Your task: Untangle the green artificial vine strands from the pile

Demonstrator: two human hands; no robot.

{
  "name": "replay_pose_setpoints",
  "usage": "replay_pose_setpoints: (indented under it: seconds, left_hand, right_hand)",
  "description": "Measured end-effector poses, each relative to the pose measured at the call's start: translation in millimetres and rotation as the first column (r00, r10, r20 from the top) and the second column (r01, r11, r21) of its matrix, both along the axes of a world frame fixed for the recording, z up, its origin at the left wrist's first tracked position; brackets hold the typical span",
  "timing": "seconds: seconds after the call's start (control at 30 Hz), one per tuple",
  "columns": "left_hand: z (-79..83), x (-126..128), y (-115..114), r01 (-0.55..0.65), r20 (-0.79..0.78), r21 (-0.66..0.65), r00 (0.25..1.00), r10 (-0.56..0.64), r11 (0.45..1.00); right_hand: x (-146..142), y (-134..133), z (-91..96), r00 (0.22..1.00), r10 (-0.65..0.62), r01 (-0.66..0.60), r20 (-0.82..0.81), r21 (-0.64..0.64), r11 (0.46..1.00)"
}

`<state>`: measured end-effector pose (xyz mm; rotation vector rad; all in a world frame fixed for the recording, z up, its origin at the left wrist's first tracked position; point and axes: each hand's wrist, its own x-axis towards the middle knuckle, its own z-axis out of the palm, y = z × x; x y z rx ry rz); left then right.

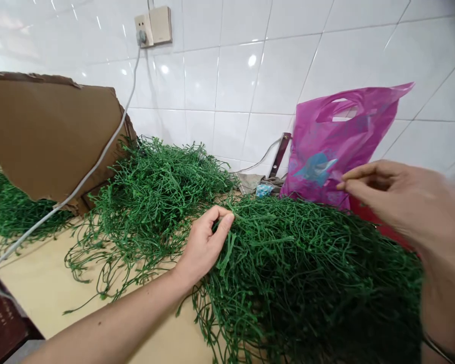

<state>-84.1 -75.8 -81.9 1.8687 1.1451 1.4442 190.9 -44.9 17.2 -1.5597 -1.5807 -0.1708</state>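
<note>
My left hand rests on the left edge of a big heap of green plastic stems, its thumb and fingers pinched around a few strands. A second heap of the same green stems lies further left on the pale tabletop. Raised near the camera at the right, my right hand is blurred, with thumb and forefinger pressed together above the near heap. I cannot make out anything between those fingers.
A torn cardboard sheet leans at the left with more green stems beneath it. A white cable runs from a wall socket across the table. A pink plastic bag stands against the white tiled wall.
</note>
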Motion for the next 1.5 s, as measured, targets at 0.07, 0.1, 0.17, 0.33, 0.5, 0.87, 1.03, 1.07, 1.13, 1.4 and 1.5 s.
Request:
replay_pose_setpoints:
  seconds: [0.07, 0.1, 0.17, 0.33, 0.5, 0.87, 1.03, 1.07, 1.13, 1.4, 1.5]
  left_hand:
    - [-1.5, 3, 3, 0.008, 0.029, -0.023, 1.0, -0.008, 1.0]
    - [-2.3, 5, 4, 0.018, 0.035, -0.03, 0.999, -0.017, 0.999]
    - [-3.8, 7, 4, 0.029, 0.046, -0.036, 0.999, -0.027, 0.999]
    - [-7.8, 6, 3, 0.035, 0.05, -0.018, 0.998, -0.034, 0.999]
    - [-8.9, 3, -1, 0.053, -0.003, 0.021, 0.999, -0.053, 0.998]
    - [-2.1, -6, 4, 0.263, 0.353, -0.24, 0.92, -0.169, 0.934]
    - [-5.2, -5, 8, 0.344, 0.338, -0.3, 0.91, -0.238, 0.89]
    - [-5.8, -5, 8, 0.346, 0.337, -0.303, 0.91, -0.24, 0.888]
    - [-6.8, -5, 8, 0.346, 0.36, -0.305, 0.905, -0.229, 0.887]
    - [-8.7, -3, 10, 0.173, 0.296, -0.212, 0.949, -0.105, 0.962]
    - [-8.5, -1, 8, 0.09, 0.186, -0.11, 0.98, -0.068, 0.99]
  right_hand:
    - [6, -8, 7.2, 0.993, -0.076, 0.089, 0.089, -0.162, 0.983]
    - [4, -11, 8.9, 0.983, -0.107, 0.139, 0.151, -0.223, 0.965]
    - [-8, -16, 8.6, 0.962, -0.09, 0.154, 0.256, -0.241, 0.958]
    - [-61, -22, -6.8, 0.909, 0.373, -0.344, 0.189, -0.166, 0.924]
    - [-94, -22, -22.0, 0.773, 0.621, -0.551, 0.133, -0.344, 0.76]
    - [-98, -14, -29.8, 0.761, 0.645, -0.579, 0.061, -0.385, 0.719]
    - [-96, -11, -32.4, 0.771, 0.633, -0.566, 0.07, -0.382, 0.731]
    - [-96, -11, -31.7, 0.764, 0.642, -0.576, 0.064, -0.379, 0.724]
    - [-96, -12, -30.1, 0.747, 0.664, -0.603, 0.047, -0.375, 0.704]
    - [-103, -20, -29.3, 0.723, 0.69, -0.624, 0.026, -0.404, 0.669]
    - [-109, -22, -31.4, 0.749, 0.661, -0.627, -0.051, -0.38, 0.681]
